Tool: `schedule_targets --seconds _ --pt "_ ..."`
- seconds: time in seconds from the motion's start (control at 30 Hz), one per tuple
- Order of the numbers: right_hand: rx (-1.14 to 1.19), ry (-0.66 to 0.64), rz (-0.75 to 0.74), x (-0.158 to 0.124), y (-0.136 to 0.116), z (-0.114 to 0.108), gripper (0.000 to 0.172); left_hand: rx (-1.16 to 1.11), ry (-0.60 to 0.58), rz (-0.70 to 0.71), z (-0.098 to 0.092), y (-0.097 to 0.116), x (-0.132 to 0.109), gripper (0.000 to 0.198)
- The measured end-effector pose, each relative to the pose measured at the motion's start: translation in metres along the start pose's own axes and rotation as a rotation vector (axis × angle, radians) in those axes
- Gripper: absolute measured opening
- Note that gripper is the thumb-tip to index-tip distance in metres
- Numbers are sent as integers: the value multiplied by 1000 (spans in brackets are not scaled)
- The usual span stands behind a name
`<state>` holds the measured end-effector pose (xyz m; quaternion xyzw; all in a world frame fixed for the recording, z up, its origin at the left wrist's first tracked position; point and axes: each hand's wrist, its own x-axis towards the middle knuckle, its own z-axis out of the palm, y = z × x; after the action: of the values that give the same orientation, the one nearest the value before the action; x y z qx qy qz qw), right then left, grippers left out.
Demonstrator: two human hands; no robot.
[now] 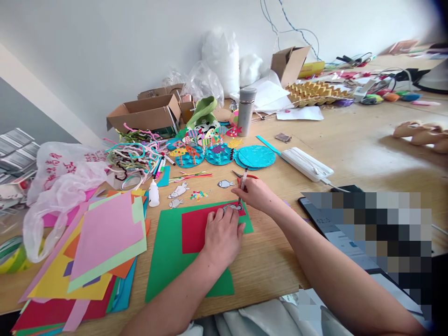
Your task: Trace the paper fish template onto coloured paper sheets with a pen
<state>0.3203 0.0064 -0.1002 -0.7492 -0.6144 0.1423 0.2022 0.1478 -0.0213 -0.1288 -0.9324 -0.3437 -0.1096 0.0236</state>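
- At the near edge of the wooden table (280, 261), a green sheet (164, 252) lies under a smaller red sheet (192, 233), both partly covered by the left hand (222, 235).
- That hand rests flat, palm down and fingers slightly bent, grasping nothing; its fingertips hide part of a grey fish cutout (238, 207) at the red sheet's far right corner.
- The right hand (255, 192) is closed in a pinch around a pen (244, 177), whose dark tip meets the cutout near its edge; whether it is leaving a line is too small to tell.
- Behind the right hand, scissors (237, 174) show only their blade and a bit of orange handle.
- Three loose paper fish (226, 184) lie beyond the sheets, their drawn details unclear.
- Pixelation masks much of the tablet (317, 217) at right.
- The left frame edge cuts off a tape roll (17, 266).
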Motion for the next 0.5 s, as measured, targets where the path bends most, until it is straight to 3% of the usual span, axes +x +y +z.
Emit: schedule_targets --seconds 0.23,0.5 --pt "-23 32 42 -12 -7 1 15 5 2 10 -1 -1 0 37" --pt "169 191 162 -26 8 23 23 -23 -7 11 -3 -2 1 37"
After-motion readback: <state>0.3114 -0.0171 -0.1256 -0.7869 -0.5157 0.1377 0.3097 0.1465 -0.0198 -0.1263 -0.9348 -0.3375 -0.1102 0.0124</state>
